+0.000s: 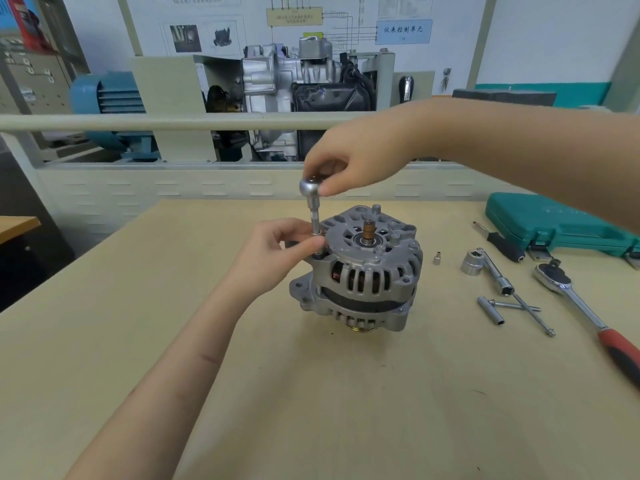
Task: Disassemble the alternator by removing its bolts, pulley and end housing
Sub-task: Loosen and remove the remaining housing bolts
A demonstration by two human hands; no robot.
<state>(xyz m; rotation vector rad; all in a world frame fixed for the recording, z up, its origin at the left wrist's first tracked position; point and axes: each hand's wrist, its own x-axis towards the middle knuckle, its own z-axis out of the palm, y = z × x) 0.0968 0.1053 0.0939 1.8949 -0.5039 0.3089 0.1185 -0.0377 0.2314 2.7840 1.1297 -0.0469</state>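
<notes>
The silver alternator [360,271] stands on the tan table [311,393], pulley end down, its shaft [369,232] pointing up. A small ratchet head [310,187] with a vertical extension and socket [316,221] sits on a bolt at the housing's upper left edge. My right hand [349,164] grips the ratchet head from above. My left hand [277,247] pinches the lower end of the extension next to the housing. The bolt head itself is hidden by my fingers.
To the right lie a small socket [437,259], a large socket on a bar [472,263], removed long bolts [519,304], a red-handled ratchet [588,306], a screwdriver [498,242] and a green tool case [554,223]. A rail and engine display stand behind.
</notes>
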